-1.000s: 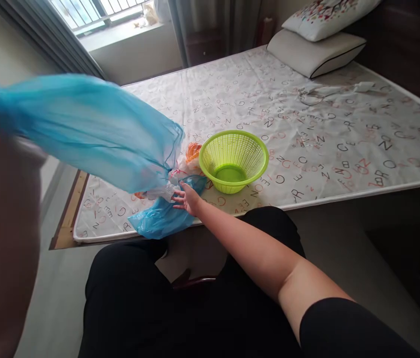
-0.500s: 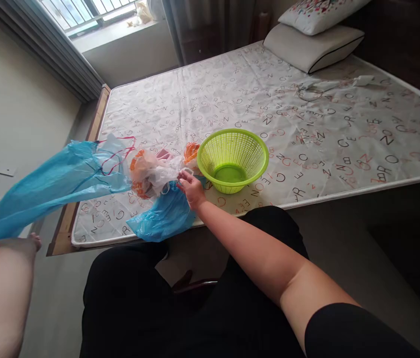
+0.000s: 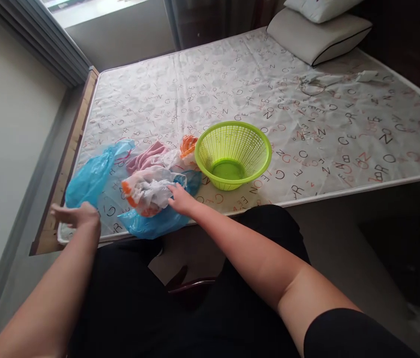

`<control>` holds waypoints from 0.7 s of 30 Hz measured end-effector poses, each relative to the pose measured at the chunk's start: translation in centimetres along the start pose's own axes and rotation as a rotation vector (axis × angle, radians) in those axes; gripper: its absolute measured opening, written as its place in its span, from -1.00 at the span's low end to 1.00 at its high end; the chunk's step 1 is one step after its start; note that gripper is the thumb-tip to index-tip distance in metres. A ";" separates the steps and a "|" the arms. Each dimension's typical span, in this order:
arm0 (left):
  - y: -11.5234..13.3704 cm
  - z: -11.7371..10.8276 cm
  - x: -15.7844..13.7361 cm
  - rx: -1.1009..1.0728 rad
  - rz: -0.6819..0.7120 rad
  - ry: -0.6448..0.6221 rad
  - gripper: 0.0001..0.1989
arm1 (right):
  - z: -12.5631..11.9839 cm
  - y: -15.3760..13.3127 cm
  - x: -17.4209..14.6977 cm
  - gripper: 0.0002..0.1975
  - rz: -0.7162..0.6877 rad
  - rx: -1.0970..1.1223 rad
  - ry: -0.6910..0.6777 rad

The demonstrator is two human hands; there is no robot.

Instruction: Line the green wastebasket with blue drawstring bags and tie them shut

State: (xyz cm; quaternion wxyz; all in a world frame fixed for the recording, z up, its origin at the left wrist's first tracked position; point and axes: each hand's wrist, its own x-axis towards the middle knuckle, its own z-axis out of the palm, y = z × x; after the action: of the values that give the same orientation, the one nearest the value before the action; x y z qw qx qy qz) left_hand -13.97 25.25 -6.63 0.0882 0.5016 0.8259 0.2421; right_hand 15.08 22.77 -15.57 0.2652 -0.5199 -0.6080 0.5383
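My left hand (image 3: 77,215) is open at the bed's near left corner, its fingers stretched out. Just beyond it lies a blue plastic bag (image 3: 92,174), crumpled on the mattress. My right hand (image 3: 182,200) has its fingers closed at the edge of a crumpled white and orange plastic bag (image 3: 152,185). Beneath that bag, a second blue plastic bag (image 3: 157,224) spreads to the mattress edge. Pink cloth (image 3: 146,157) sits behind the white bag, and an orange plastic bag (image 3: 188,145) rests against the basket's left side.
A green plastic basket (image 3: 233,181) stands upright on the letter-printed mattress (image 3: 210,99), right of the bags. Farther back are pillows (image 3: 316,37) and a white cable (image 3: 312,88). A wooden bed frame (image 3: 79,144) edges the left side.
My left hand has come right and let go of the stretched-out blue bag, which now lies bunched on the bed. My right hand has shifted slightly left and down with the white bag.
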 end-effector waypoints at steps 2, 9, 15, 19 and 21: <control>0.1 2.4 -0.4 -0.028 0.042 0.073 -0.19 | 0.4 0.1 -0.1 -0.28 -0.043 -0.009 -0.017; 1.0 8.1 -2.6 -0.037 0.069 -0.445 -0.27 | 0.2 0.3 -1.1 -0.41 -0.112 -0.166 -0.126; 1.1 7.3 1.2 -0.104 0.018 -0.093 -0.75 | -0.9 0.1 -2.0 -0.37 -0.107 -0.261 -0.095; 0.8 6.4 4.9 -0.420 -0.148 0.233 -0.69 | -2.7 -0.3 -3.1 -0.40 -0.006 -0.283 -0.013; 0.4 5.7 5.8 -0.442 -0.219 0.312 -0.61 | -3.5 -0.3 -3.6 -0.42 0.086 -0.304 0.019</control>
State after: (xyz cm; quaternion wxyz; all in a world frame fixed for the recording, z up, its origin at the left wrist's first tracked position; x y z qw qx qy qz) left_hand -14.25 32.25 -10.77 0.0930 0.3345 0.8059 0.4795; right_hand 19.23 20.85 -13.50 0.1662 -0.5847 -0.6570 0.4460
